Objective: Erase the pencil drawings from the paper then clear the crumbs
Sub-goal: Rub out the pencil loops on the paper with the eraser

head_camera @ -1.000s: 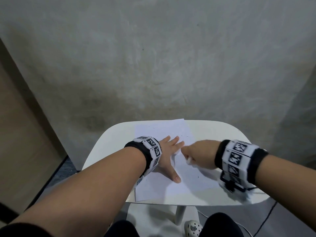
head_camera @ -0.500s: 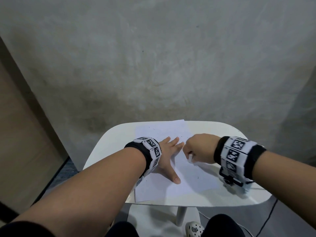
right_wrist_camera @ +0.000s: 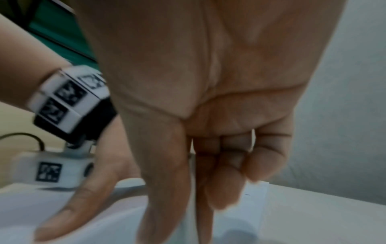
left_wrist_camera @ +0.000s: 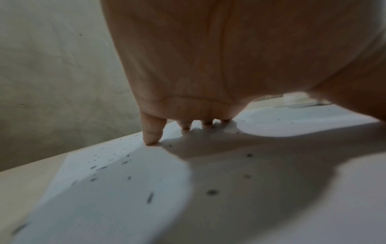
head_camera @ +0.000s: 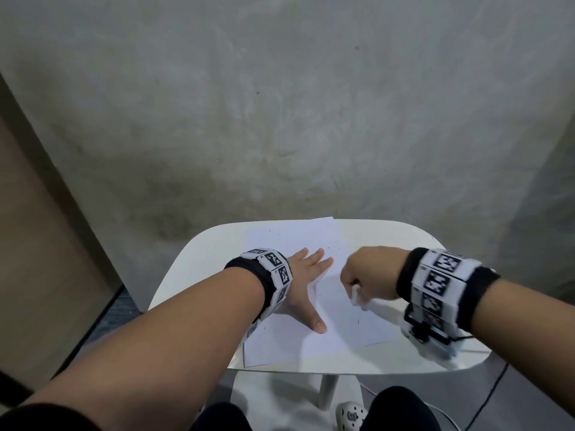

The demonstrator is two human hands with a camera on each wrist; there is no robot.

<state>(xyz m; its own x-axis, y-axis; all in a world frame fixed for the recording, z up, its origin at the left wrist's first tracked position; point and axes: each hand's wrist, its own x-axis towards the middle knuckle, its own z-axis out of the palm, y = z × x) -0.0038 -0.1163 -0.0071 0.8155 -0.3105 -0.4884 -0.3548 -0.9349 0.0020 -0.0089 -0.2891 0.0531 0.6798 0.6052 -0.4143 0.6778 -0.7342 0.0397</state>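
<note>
A white sheet of paper (head_camera: 289,241) lies on the small white table (head_camera: 389,231). Dark eraser crumbs (left_wrist_camera: 149,197) are strewn over the paper. My left hand (head_camera: 306,286) lies flat on the sheet, fingers spread and pressing it down; its fingertips (left_wrist_camera: 151,137) touch the paper. My right hand (head_camera: 370,276) is curled into a fist just right of it, and grips a white eraser (head_camera: 354,294) whose end pokes out below the fist onto the paper. In the right wrist view the right hand's fingers (right_wrist_camera: 221,186) are curled and the eraser is hidden.
A grey concrete wall (head_camera: 280,119) rises directly behind the table. A wooden panel (head_camera: 37,244) stands at the left. Below the table's front edge are my dark-clad knees, a white shoe (head_camera: 350,415) and a cable (head_camera: 485,396) on the floor.
My right hand with the eraser first moved away from me, then came back toward me and to the right over the paper. My left hand stayed flat in place.
</note>
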